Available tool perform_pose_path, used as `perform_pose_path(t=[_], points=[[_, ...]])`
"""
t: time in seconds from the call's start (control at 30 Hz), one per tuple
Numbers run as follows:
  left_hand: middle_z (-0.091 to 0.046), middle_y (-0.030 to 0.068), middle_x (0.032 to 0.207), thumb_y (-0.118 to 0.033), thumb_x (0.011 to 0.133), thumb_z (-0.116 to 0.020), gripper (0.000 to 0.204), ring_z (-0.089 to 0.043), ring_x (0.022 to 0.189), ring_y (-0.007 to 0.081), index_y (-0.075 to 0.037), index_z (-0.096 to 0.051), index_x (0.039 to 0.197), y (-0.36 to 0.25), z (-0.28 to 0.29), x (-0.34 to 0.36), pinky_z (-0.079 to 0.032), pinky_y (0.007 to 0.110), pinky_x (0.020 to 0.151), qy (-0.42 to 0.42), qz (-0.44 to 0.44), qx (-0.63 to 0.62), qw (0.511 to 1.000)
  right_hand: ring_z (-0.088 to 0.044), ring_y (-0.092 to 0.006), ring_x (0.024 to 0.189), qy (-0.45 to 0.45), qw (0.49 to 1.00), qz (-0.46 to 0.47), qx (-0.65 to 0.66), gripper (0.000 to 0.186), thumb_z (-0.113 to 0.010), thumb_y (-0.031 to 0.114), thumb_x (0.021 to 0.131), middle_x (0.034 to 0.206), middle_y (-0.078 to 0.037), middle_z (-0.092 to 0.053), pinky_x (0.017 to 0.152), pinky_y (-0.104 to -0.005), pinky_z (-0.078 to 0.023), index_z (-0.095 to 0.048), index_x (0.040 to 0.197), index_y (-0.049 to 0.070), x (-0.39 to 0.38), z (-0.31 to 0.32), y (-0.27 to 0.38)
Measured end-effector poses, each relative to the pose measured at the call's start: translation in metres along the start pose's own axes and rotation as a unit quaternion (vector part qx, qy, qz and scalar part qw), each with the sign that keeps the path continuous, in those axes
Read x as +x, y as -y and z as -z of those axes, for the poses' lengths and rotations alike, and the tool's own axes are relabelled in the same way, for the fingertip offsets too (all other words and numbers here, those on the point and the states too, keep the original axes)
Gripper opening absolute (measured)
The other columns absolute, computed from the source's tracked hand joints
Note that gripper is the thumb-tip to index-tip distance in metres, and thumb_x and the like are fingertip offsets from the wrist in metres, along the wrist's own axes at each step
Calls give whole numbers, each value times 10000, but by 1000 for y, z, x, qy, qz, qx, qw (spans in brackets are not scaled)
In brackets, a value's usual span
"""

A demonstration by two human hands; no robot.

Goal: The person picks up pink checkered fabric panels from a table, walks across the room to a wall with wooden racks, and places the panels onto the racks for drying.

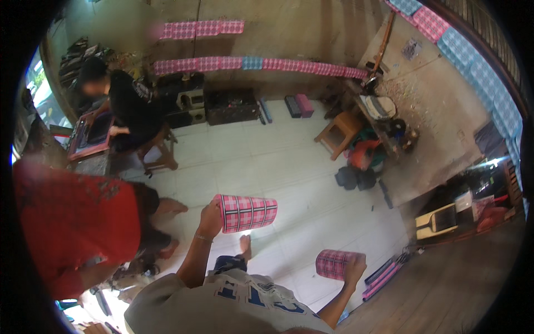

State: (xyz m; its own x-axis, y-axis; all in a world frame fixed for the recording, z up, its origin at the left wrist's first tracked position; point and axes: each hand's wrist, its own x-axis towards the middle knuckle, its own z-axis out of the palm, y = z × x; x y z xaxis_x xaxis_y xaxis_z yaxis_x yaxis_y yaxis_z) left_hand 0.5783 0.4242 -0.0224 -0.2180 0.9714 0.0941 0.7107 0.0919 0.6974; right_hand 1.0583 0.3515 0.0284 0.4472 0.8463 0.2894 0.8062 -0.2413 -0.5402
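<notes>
My left hand [210,220] is closed on the end of a curved pink plaid sheet piece [248,213] with black and white lines, held up over the floor. Lower and to the right, my right hand [355,268] grips a second pink plaid sheet piece [332,264], which looks darker. The two pieces are well apart, and each sticks out from the hand that holds it. What the pieces are made of, I cannot tell.
A person in red [78,222] stands close at my left. Beyond, a person in black [133,106] sits by a framed board [92,133]. Pink and blue plaid pieces [206,64] line the walls. A wooden stool [340,132] and a dark bundle [354,177] stand ahead right.
</notes>
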Motion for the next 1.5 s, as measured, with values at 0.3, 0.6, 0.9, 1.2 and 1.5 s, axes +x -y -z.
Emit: perform_pose_path(t=[0.3,0.6,0.9,1.2,1.5], points=[[-578,137,1033,-133,921,-363,264,-567,945,226,50,-471,1077,-39,17,211,-453,344,859,-5,159,-538,828,-563,-303,487,15,998,9,66,152,-439,51,791,539,-199,-534,478,-413,-400,-517,893,-32,196,-90,78],[-615,99,908,-169,910,-407,235,-605,846,224,22,-523,981,10,-11,390,-488,337,725,-145,179,-703,673,-635,-242,664,213,967,114,81,150,-546,23,718,686,-188,-620,632,-322,-491,-605,827,-61,387,-251,141],[-603,145,745,-127,850,-446,190,-605,714,264,19,-541,925,16,23,525,-473,348,655,-253,133,-17,958,-626,-319,722,287,933,199,-87,93,-606,74,650,752,-154,-647,668,-393,-499,-681,705,66,582,-420,267],[-573,46,826,-181,893,-431,219,-579,782,158,9,-530,938,72,45,675,-483,309,727,-343,206,-694,598,-621,-275,591,252,912,323,-4,113,-604,54,657,653,-167,-628,589,-342,-486,-687,732,37,723,-560,406],[-597,98,987,-162,893,-408,265,-590,910,232,46,-528,1004,154,64,836,-481,360,794,-319,134,-749,565,-500,-55,623,373,865,211,262,66,-585,25,759,647,8,-584,577,-222,-416,-639,769,-12,819,-632,641]])
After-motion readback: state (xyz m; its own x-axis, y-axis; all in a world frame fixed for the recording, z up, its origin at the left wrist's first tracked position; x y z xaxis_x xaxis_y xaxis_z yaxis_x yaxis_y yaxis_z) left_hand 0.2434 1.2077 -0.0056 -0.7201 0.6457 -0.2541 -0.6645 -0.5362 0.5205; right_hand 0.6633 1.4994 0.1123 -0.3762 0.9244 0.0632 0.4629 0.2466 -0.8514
